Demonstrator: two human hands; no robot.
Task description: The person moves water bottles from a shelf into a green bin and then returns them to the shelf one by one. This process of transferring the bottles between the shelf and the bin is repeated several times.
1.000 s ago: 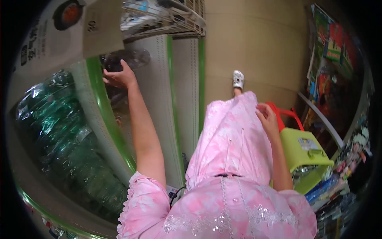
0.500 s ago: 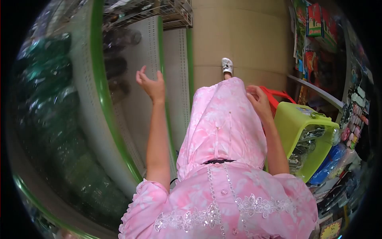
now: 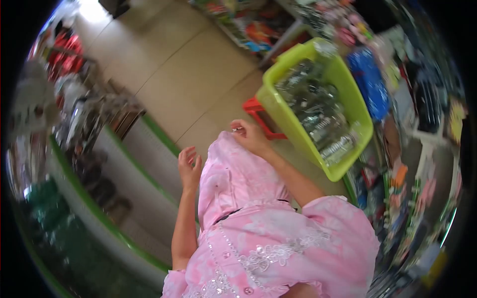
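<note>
Two hands free, nothing gripped. Left hand point(image 3: 190, 168) open, fingers point(image 3: 188, 153) loosely spread, hanging beside pink dress point(image 3: 238, 184) and near green-edged shelf point(image 3: 149, 164) off to its left. Right hand point(image 3: 251, 138) resting on dress front, fingers curled, can't tell if pinching cloth. Green basket point(image 3: 348, 94) just past right fingertips, full of shiny packets point(image 3: 315, 107), red stool point(image 3: 258, 111) between basket and fingers. Tiled floor point(image 3: 189, 74) ahead.

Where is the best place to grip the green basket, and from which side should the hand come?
Probably the near rim of the green basket, reached from above by the right hand: its top is open, and packaged goods fill the middle.
</note>
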